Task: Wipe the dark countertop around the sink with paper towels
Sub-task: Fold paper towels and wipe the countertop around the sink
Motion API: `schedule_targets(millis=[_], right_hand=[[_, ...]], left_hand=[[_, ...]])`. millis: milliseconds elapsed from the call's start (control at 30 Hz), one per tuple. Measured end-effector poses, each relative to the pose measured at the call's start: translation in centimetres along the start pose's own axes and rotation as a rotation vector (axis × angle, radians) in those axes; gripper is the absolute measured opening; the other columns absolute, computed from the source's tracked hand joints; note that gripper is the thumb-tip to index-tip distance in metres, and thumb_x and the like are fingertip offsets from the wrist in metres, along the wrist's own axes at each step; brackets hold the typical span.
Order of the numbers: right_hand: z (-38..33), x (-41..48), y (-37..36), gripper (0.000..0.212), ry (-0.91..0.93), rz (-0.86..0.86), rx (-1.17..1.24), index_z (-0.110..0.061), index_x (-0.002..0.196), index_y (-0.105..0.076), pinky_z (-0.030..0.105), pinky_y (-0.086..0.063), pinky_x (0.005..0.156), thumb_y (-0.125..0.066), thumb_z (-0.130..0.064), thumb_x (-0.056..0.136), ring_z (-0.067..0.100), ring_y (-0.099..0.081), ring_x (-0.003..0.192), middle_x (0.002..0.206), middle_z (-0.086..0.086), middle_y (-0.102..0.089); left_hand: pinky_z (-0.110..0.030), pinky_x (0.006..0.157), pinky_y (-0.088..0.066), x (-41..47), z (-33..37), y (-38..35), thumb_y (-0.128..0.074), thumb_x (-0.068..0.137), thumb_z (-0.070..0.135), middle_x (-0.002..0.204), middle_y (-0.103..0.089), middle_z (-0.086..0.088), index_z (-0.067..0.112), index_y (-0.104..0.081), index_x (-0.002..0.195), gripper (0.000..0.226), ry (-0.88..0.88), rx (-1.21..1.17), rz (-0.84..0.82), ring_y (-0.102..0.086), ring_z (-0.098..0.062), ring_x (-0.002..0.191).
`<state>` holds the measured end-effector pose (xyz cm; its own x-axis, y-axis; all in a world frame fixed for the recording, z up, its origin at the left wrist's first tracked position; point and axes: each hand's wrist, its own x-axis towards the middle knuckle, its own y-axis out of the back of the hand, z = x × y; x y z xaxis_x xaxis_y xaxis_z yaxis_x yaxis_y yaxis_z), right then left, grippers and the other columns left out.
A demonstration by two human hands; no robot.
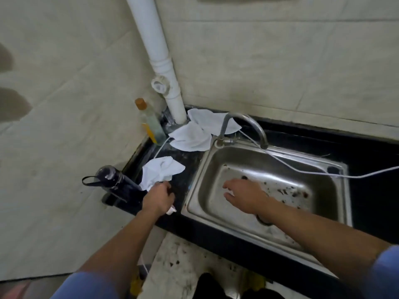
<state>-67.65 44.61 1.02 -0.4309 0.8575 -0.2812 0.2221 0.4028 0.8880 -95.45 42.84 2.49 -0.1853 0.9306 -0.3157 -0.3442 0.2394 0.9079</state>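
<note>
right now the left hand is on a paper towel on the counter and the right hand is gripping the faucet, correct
Not quite. In the head view the right hand is spread open over the sink basin, clear of the faucet. The left hand does grip a paper towel on the counter.

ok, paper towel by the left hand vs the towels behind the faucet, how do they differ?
The near towel is crumpled and gripped at one end by the left hand; the far towels lie spread flatter and untouched. The near one sits on the counter left of the sink; the far ones lie at the back by the pipe. All are white.
</note>
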Motion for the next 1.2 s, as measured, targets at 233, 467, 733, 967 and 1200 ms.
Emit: schedule_targets(millis=[233,467,733,967,1200], right_hand=[[1.3,4.2,-2.2,0.040,-0.176,-0.062,0.041,-0.025,0.134,-0.049,0.036,-0.047,0.093,-0.042,-0.042,0.098,0.021,-0.058,0.110,0.130,-0.001,-0.055],[1.3,6.5,-3.5,0.038,-0.354,-0.076,0.063,-0.027,0.131,-0.052,0.033,-0.048,0.091,-0.046,-0.043,0.096,0.017,-0.062,0.104,0.126,-0.003,-0.060],[1.1,6.0,-2.8,0.038,-0.441,-0.076,0.107,-0.028,0.129,-0.054,0.033,-0.049,0.092,-0.049,-0.044,0.095,0.016,-0.060,0.108,0.123,-0.003,-0.063],[3.8,-1.6,-2.1,0.029,-0.539,0.047,0.150,-0.026,0.119,-0.060,0.027,-0.045,0.073,-0.051,-0.036,0.093,0.022,-0.062,0.098,0.113,-0.001,-0.067],[9.1,-18.9,-3.6,0.037,-0.681,0.141,0.246,-0.027,0.125,-0.054,0.031,-0.050,0.084,-0.052,-0.042,0.091,0.020,-0.062,0.103,0.114,-0.002,-0.066]], left_hand=[[-0.048,0.086,-0.045,11.7,-4.0,-0.8,-0.061,0.085,0.025,0.127,-0.042,-0.020,0.013,-0.041,0.133,0.054,0.031,0.025,-0.055,-0.047,-0.041,0.114],[-0.041,0.088,-0.047,18.0,-5.8,-3.5,-0.057,0.087,0.020,0.125,-0.054,-0.017,0.012,-0.047,0.131,0.045,-0.006,0.080,-0.209,-0.055,-0.033,0.109],[-0.032,0.060,-0.043,16.8,-0.8,-0.7,-0.063,0.083,0.022,0.081,-0.062,-0.007,0.010,-0.056,0.086,0.014,-0.208,-0.151,0.045,-0.061,-0.028,0.077],[-0.028,0.065,-0.037,10.8,7.7,-0.7,-0.064,0.084,0.023,0.084,-0.061,0.000,0.016,-0.058,0.091,0.011,-0.420,-0.208,0.033,-0.055,-0.019,0.077],[-0.034,0.069,-0.049,-0.5,19.6,-6.3,-0.065,0.082,0.024,0.089,-0.067,-0.007,0.014,-0.060,0.098,0.019,-0.676,-0.179,-0.037,-0.062,-0.027,0.083]])
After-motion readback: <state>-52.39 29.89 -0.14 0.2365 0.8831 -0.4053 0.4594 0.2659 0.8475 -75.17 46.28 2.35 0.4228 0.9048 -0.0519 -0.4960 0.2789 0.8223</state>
